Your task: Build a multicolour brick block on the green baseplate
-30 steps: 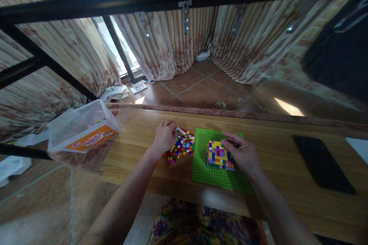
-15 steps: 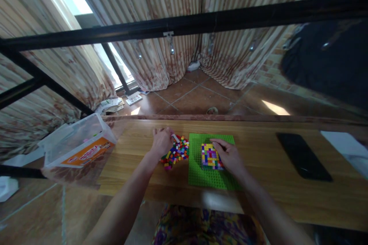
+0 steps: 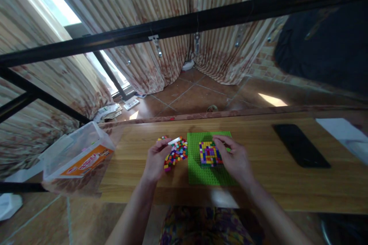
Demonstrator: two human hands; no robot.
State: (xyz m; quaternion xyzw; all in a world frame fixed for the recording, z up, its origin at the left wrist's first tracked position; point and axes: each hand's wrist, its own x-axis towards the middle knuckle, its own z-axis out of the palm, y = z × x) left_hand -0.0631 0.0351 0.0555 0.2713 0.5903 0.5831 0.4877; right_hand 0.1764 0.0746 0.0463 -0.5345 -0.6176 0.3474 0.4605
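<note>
My left hand (image 3: 156,159) pinches a small, flat white stick-like piece (image 3: 174,141) above the left part of a pile of small coloured building bricks (image 3: 177,151). To the right of the pile lies a green studded baseplate (image 3: 194,176). On it stands a block of many-coloured bricks (image 3: 209,154), with yellow, purple, red and blue on its top. Over the block's right side is my right hand (image 3: 234,157), thumb and fingers drawn together at its upper right corner. What those fingers hold, if anything, is too small to make out. The hand hides the block's right edge.
A clear plastic box (image 3: 77,153) with an orange label stands at the table's left end. On the right lie a black phone-like slab (image 3: 300,145) and white paper (image 3: 342,134). A black metal bar (image 3: 178,26) crosses above the wooden table (image 3: 132,183), before curtains (image 3: 161,4).
My left hand has drawn back towards me from the pile's far side, and the white piece now shows plainly in its fingers. My right hand stays by the block. The head view has tilted slightly.
</note>
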